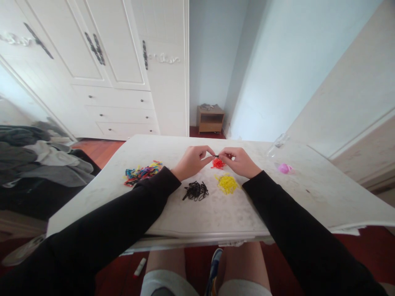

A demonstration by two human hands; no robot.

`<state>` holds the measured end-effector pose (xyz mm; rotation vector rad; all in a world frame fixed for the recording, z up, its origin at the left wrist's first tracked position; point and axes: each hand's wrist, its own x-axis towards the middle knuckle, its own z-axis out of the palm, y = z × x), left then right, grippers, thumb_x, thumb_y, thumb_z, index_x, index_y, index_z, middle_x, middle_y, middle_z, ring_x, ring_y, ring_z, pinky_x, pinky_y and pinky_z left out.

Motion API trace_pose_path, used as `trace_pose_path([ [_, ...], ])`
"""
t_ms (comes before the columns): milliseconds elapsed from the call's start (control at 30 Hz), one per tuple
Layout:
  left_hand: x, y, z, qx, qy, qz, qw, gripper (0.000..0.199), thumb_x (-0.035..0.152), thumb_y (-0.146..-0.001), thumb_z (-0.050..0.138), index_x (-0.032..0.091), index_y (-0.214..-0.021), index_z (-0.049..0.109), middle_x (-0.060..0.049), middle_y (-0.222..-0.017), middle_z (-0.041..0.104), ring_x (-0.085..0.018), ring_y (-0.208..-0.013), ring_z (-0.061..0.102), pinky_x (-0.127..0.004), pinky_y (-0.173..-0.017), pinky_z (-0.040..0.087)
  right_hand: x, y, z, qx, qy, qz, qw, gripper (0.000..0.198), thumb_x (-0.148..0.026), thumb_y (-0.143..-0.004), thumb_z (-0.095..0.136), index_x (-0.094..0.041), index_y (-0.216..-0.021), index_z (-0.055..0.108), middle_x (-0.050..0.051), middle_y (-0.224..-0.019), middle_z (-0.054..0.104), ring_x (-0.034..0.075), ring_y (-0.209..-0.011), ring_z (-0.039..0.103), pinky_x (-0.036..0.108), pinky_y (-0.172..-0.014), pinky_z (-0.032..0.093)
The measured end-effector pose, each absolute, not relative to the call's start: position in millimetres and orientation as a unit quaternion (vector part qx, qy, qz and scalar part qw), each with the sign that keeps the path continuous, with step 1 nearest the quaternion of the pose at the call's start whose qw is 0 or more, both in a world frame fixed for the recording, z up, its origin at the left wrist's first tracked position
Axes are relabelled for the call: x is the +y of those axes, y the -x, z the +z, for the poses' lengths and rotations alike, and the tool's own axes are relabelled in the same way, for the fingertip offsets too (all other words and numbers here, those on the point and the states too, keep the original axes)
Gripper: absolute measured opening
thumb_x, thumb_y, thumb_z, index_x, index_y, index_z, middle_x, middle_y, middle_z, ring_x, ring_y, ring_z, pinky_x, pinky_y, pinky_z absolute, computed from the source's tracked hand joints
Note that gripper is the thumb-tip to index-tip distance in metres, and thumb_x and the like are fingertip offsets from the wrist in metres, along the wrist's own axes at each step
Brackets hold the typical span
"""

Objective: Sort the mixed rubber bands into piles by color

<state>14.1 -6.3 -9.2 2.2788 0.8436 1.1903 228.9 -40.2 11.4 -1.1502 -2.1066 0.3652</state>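
Fingers [227, 152] of both hands come together near the middle of the head view, thumb against forefinger on each side. As I read it from my end, the left hand [193, 162] and right hand [243, 162] each pinch one end of a small dark piece, which looks like a black band [216, 156]; its exact shape is too small for me to tell. It sits between the two sets of fingertips, in front of the red bands [218, 164], which show just below them. Nearer me than the fingers lie the black bands [196, 190], down to their left, and the yellow bands [228, 184], down to their right. Well off to their left is a mixed pile [142, 174]; well to their right, a pink thing [284, 168] and a clear container [279, 144] share the table [277, 205].

I'd judge the piece very light, soft and stretchy, hardly fragile, but apt to slip or spring away. I'd take hold at opposite ends, with thumb and forefinger pads, keeping tension gentle.
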Motion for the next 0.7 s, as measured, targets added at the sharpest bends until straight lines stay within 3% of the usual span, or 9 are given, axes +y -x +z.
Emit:
trace_pose_path([
  [333, -5.5, -17.9, -7.8, 0.309, -0.747, 0.456, 0.374, 0.021, 0.035, -0.082, 0.073, 0.014, -0.083, 0.076, 0.010, -0.052, 0.026, -0.008, -0.051, 0.022, -0.026, -0.053, 0.017, -39.1, -230.2, 11.9, -0.814, 0.439, 0.134, 0.355, 0.023, -0.028, -0.092, 0.057, -0.016, -0.077, 0.070, 0.003, -0.073, 0.069, 0.014, -0.063, 0.053, 0.028, -0.062, 0.040],
  [700, -7.8, -17.2, -5.7, 0.328, -0.721, 0.446, 0.418, 0.020, 0.034, -0.084, 0.071, 0.014, -0.083, 0.074, 0.009, -0.052, 0.032, -0.008, -0.050, 0.026, -0.026, -0.051, 0.018, -37.4, -231.0, 11.0, -0.813, 0.432, 0.117, 0.372, 0.026, -0.032, -0.096, 0.056, -0.017, -0.081, 0.071, 0.004, -0.076, 0.071, 0.014, -0.064, 0.055, 0.027, -0.062, 0.041],
])
